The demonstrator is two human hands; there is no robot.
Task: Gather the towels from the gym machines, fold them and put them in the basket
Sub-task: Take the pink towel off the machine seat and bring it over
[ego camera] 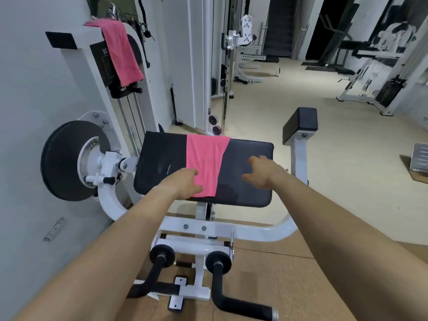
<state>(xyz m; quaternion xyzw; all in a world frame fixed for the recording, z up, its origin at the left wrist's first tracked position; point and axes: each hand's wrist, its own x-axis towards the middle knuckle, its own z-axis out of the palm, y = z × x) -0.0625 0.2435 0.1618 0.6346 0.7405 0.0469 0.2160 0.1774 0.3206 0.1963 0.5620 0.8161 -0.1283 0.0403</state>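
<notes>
A pink towel [206, 161] lies draped across the black padded seat [245, 179] of a white gym machine in front of me. My left hand [187, 181] rests at the towel's near left edge, its fingers touching the cloth. Over the pad to the right of the towel, my right hand [261, 171] hovers with fingers loosely spread and holds nothing. A second pink towel [122, 52] hangs over the top of the weight-stack frame at the upper left. No basket is in view.
A black round weight disc [67, 161] sits on the machine's left side. Two black handles [222, 290] stick out below the seat. A small black pad [300, 122] stands on a white post at the right. More white gym machines [370, 89] stand across the beige floor.
</notes>
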